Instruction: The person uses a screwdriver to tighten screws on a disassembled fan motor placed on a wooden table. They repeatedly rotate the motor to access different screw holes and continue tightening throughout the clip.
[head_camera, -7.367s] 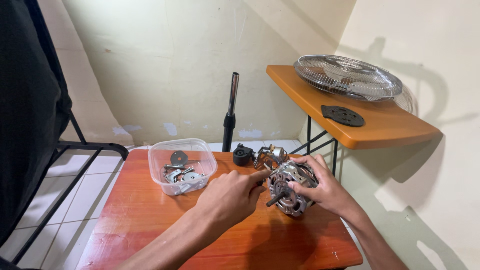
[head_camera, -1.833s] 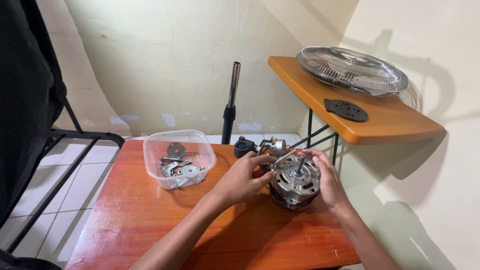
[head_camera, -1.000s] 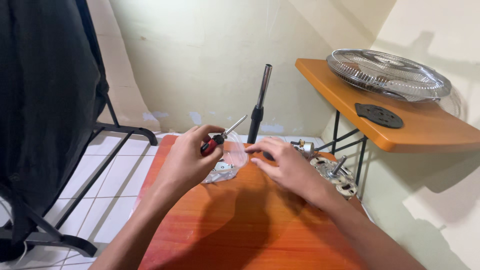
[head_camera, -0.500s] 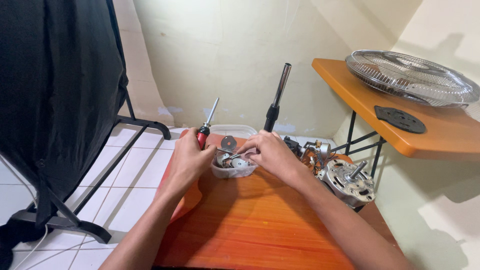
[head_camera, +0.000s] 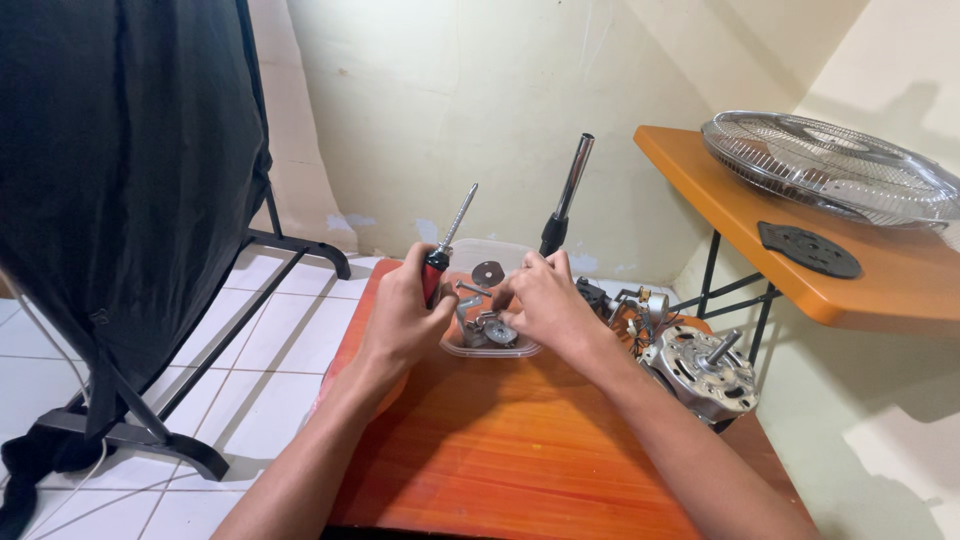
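My left hand (head_camera: 402, 318) grips a screwdriver (head_camera: 446, 244) with a red and black handle, its metal shaft pointing up. It rests at the left rim of a clear plastic tub (head_camera: 508, 257) that holds several small metal parts (head_camera: 488, 327). My right hand (head_camera: 537, 298) reaches into the tub, fingers curled over the parts; whether it pinches one is hidden. A silver fan motor (head_camera: 699, 372) with its shaft up stands on the orange table (head_camera: 520, 450) to the right of my right forearm.
A black and chrome pole (head_camera: 566, 196) stands behind the tub. More motor pieces (head_camera: 630, 303) lie beside the motor. An orange side shelf (head_camera: 780, 250) at right carries a wire fan grille (head_camera: 832, 165) and a black disc (head_camera: 808, 249). A black cloth on a stand (head_camera: 120, 170) is at left.
Both hands left the fan motor and moved left to the tub. My left hand picked up the screwdriver; my right hand reached into the tub. The view swung left.
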